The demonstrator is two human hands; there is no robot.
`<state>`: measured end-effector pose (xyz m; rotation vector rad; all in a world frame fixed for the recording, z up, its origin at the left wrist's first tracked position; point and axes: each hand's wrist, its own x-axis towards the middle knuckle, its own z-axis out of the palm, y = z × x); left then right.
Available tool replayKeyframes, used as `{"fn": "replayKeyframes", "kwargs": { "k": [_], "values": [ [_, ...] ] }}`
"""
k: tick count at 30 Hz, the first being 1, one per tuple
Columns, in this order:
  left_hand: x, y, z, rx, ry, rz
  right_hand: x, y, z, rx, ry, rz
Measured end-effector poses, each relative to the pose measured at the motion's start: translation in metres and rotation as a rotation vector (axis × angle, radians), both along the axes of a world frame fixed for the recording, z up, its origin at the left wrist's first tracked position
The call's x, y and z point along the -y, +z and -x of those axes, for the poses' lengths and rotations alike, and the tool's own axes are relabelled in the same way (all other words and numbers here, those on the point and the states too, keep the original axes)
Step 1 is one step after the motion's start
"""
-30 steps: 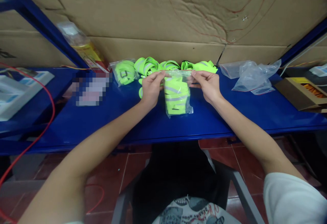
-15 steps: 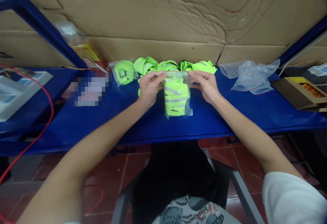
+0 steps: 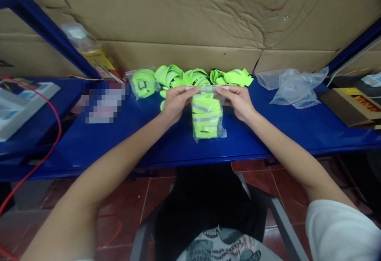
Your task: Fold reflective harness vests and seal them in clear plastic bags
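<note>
A clear zip bag [image 3: 224, 131] with a folded neon-green reflective strap [image 3: 206, 114] inside hangs between my hands, above the front part of the blue table. My left hand [image 3: 177, 101] pinches the top left of the bag's red-lined mouth. At the top right, my right hand [image 3: 238, 99] pinches the same edge, thumb on top. The strap shows grey stripes and a dark slot near its lower end. Behind my hands lie several rolled green straps [image 3: 171, 75], and to their left is another bagged strap [image 3: 145, 83] with a dark buckle.
Loose clear bags [image 3: 297, 88] lie on the blue table [image 3: 143, 144] at the right, beside an open cardboard box [image 3: 348, 108]. A yellow-labelled bottle [image 3: 93, 52] stands back left. Cardboard [image 3: 178, 19] walls the rear. A red hose [image 3: 58, 128] curves along the left.
My thumbs have moved inward along the bag's top edge, closer together. The bag hangs slightly lower, still held by both hands.
</note>
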<state>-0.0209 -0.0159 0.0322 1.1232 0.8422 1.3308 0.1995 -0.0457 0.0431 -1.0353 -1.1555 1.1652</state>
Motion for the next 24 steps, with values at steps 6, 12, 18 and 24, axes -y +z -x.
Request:
{"fn": "replayKeyframes", "kwargs": {
  "k": [6,12,18,24],
  "values": [
    [0.0015,0.001,0.001,-0.053,0.02,-0.04,-0.0025,-0.0008,-0.0003,-0.033,0.01,0.076],
    [0.0007,0.0003,-0.0001,-0.016,-0.058,0.031,-0.0006,0.0014,-0.0028,-0.027,0.038,0.015],
    [0.0037,0.0006,0.0001,-0.088,-0.099,-0.016,0.0003,0.0021,0.0002,0.023,0.019,0.041],
    [0.0083,-0.001,-0.0022,-0.12,-0.095,-0.127,0.0,0.0002,0.0028,0.039,0.077,0.049]
  ]
}}
